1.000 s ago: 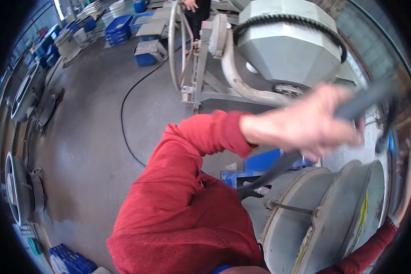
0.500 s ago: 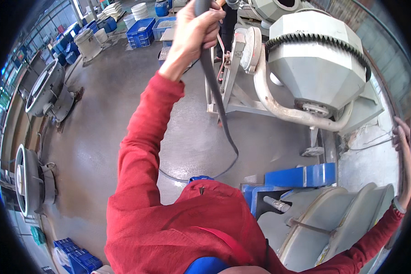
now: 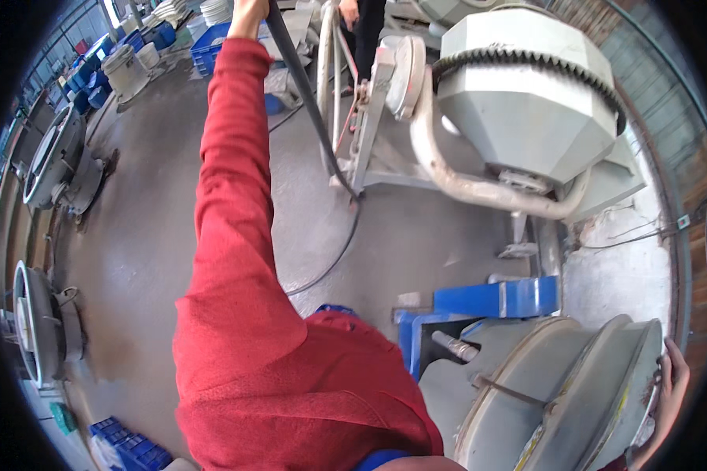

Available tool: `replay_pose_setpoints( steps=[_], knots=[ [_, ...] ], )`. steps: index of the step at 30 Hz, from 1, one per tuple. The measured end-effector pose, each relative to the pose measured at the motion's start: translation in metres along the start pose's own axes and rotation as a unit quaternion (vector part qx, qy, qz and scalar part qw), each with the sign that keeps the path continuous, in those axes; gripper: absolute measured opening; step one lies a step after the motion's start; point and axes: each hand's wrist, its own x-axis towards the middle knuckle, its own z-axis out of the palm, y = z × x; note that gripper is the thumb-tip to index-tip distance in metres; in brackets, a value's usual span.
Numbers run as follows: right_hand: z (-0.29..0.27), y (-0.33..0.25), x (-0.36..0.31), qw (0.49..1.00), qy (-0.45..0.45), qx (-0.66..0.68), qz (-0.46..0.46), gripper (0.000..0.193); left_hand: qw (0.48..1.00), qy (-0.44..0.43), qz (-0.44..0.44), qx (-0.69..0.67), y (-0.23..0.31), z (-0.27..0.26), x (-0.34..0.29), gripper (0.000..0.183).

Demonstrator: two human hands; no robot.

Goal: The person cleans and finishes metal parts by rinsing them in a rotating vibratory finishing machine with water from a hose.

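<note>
My left arm in its red sleeve reaches up to the top edge, where my left hand (image 3: 250, 11) is partly cut off. It is closed on a dark grey hose (image 3: 297, 67), which slants down to the right and curves back along the floor toward me. The fingers themselves lie mostly out of the picture. At the lower right, my right hand (image 3: 671, 385) touches the outer rim of a ribbed grey drum (image 3: 577, 385), its fingers stretched out.
A white mixer (image 3: 526, 102) with a toothed ring stands on a frame ahead right. A person in dark trousers (image 3: 367, 39) is behind it. A blue metal housing (image 3: 495, 300) adjoins the grey drum. Round grey machines (image 3: 55, 157) line the left; blue crates (image 3: 130, 443) lie lower left.
My left hand has gone farther up and left with the hose, partly leaving the picture. My right hand has come down from near the wall to the grey drum's rim. The view has shifted slightly.
</note>
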Motion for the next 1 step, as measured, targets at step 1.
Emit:
replay_pose_setpoints(
  steps=[1],
  knots=[
    [-0.0067,0.0224,-0.0089,1.000,-0.012,0.007,0.019,0.031,0.997,0.025,-0.003,0.076,0.0021,0.0007,-0.0047,0.007]
  ],
)
